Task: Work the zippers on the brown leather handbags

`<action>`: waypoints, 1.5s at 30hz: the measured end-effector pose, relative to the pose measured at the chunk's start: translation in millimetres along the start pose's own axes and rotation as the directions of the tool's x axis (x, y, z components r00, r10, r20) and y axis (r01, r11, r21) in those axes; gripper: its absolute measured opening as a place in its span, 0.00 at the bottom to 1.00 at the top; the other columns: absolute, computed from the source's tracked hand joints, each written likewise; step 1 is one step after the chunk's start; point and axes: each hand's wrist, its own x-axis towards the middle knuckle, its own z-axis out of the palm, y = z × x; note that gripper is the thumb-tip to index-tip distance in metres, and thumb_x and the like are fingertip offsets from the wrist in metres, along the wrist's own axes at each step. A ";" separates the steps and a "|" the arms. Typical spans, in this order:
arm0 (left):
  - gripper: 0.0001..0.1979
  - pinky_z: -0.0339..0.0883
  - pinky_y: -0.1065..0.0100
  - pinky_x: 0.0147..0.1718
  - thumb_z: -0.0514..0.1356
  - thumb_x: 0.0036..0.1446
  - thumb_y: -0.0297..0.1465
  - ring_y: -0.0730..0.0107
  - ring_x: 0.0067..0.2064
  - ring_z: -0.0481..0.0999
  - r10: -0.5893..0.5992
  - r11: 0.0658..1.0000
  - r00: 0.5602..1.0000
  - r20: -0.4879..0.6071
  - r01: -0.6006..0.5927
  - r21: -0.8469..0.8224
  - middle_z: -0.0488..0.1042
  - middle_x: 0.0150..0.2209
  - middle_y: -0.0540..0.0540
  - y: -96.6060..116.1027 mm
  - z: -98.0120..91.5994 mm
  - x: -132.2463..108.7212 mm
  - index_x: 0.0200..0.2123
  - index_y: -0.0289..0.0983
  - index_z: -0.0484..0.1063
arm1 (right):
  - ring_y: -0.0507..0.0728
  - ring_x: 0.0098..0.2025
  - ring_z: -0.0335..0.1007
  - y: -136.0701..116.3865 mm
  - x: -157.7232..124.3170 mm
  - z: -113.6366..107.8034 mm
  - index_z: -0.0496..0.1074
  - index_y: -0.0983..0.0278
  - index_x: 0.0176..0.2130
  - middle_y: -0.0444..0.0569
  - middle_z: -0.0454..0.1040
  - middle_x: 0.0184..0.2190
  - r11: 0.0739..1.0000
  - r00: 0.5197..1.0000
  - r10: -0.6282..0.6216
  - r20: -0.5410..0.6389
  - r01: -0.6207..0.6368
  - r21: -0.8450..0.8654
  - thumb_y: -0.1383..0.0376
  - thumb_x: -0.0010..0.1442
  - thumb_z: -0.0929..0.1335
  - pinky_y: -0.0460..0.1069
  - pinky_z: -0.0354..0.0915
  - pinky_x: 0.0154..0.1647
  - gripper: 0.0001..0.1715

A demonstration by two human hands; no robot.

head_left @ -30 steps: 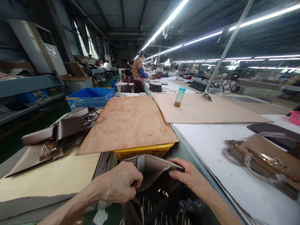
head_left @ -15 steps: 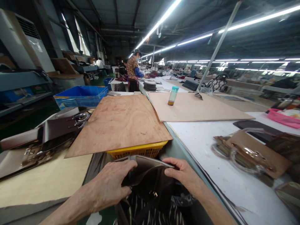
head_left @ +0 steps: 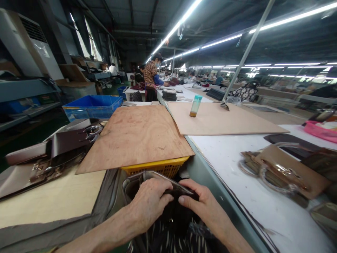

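A dark handbag (head_left: 130, 186) with a pale-edged rim is held in front of my body, its mouth facing up. My left hand (head_left: 154, 202) pinches the rim near its middle, thumb inside and fingers over the far edge. Close beside it, my right hand (head_left: 198, 200) grips the same rim at the right corner between thumb and fingers. The bag's lower part blends into dark patterned cloth (head_left: 168, 239) below and is hard to make out.
Ahead, a plywood board (head_left: 139, 133) lies over a yellow crate (head_left: 158, 167). Finished-looking bags lie left (head_left: 63, 144) and right (head_left: 286, 170). A glue bottle (head_left: 195, 106) stands on a beige board (head_left: 226, 121). A blue bin (head_left: 92, 109) and a co-worker (head_left: 151, 75) are farther off.
My left hand has slid right along the rim, closer to my right hand. The bag's left end now shows, and its opening looks narrower between my hands.
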 end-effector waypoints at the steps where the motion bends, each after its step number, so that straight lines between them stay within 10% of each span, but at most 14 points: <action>1: 0.08 0.59 0.70 0.35 0.54 0.52 0.28 0.69 0.34 0.71 0.011 1.000 1.000 -0.001 -0.011 -0.016 0.74 0.30 0.51 -0.1 0.6 0.2 0.30 0.39 0.73 | 0.55 0.37 0.65 -1.5 -1.3 0.8 0.71 0.62 0.41 0.43 0.71 0.34 1.000 1.000 -0.018 -0.002 0.018 -0.006 0.65 0.52 0.68 0.47 0.59 0.38 0.14; 15: 0.09 0.48 0.75 0.20 0.49 0.47 0.27 0.77 0.22 0.61 -0.048 0.976 0.965 0.259 0.101 -0.194 0.62 0.18 0.54 4.2 -9.3 6.9 0.19 0.34 0.66 | 0.57 0.40 0.67 13.1 -0.1 -7.6 0.72 0.60 0.45 0.43 0.74 0.35 0.990 0.997 -0.037 0.061 0.028 0.140 0.64 0.52 0.68 0.49 0.60 0.43 0.18; 24: 0.13 0.50 0.71 0.25 0.49 0.52 0.30 0.73 0.26 0.64 -0.065 0.997 0.998 0.012 0.065 0.047 0.68 0.22 0.50 3.6 1.9 12.7 0.20 0.35 0.68 | 0.59 0.40 0.68 11.0 5.9 -6.3 0.73 0.62 0.46 0.46 0.76 0.34 0.986 0.997 0.027 0.072 -0.038 0.161 0.62 0.56 0.65 0.51 0.62 0.42 0.17; 36: 0.13 0.51 0.71 0.26 0.51 0.52 0.31 0.73 0.25 0.65 -0.062 0.997 0.998 -0.009 0.062 0.050 0.69 0.21 0.50 0.5 9.0 9.1 0.21 0.35 0.70 | 0.58 0.38 0.69 18.9 2.1 -6.3 0.74 0.64 0.43 0.49 0.77 0.32 0.902 0.982 0.118 0.149 -0.169 0.398 0.62 0.52 0.68 0.50 0.61 0.41 0.18; 45: 0.12 0.52 0.75 0.24 0.53 0.53 0.30 0.77 0.23 0.65 -0.106 0.991 0.994 0.006 0.106 -0.083 0.68 0.19 0.54 19.4 -9.1 -3.3 0.20 0.36 0.69 | 0.54 0.30 0.69 -5.0 6.1 -17.8 0.76 0.66 0.39 0.47 0.77 0.28 0.938 0.966 0.178 0.188 -0.224 0.265 0.61 0.51 0.68 0.47 0.62 0.31 0.16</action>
